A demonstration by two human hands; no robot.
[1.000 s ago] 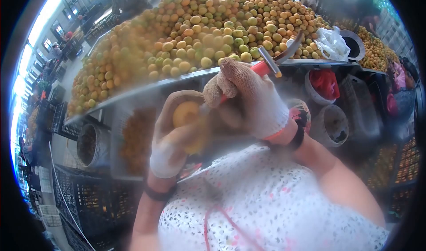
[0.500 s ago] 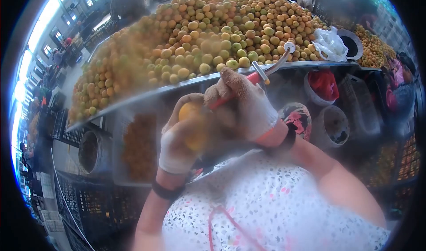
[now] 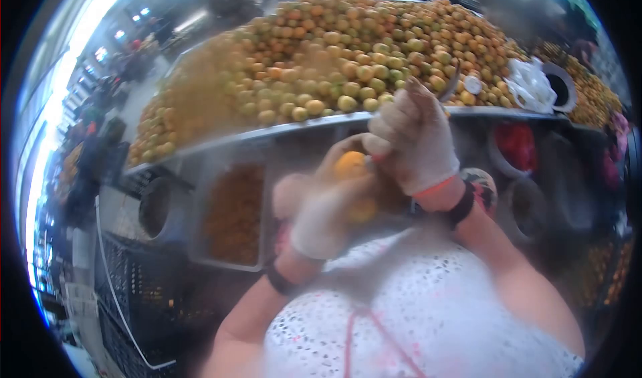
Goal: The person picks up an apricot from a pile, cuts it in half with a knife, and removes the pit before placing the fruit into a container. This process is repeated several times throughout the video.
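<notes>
My left hand (image 3: 319, 214), in a pale work glove and blurred by motion, is closed around a round yellow-orange fruit (image 3: 351, 164). Close above it, my gloved right hand (image 3: 416, 142) makes a fist around a hand tool with a curved metal end (image 3: 453, 85). Its red handle is mostly hidden by the fingers, and where its working end meets the fruit I cannot make out. Beyond both hands lies a big heap of similar fruit (image 3: 348, 70) on a metal-edged table (image 3: 281, 129).
Below the table edge at left stand a tub of orange-brown pieces (image 3: 234, 211) and a round bucket (image 3: 155, 207). A white plastic bag (image 3: 531, 85) lies at the heap's right. A container with something red (image 3: 515, 147) stands under the right side. Black crates (image 3: 144, 281) are at lower left.
The view has shifted, so the heap sits further right. Both hands are further right in view, still together around fruit and tool. My right wrist has turned, and the red handle shows less.
</notes>
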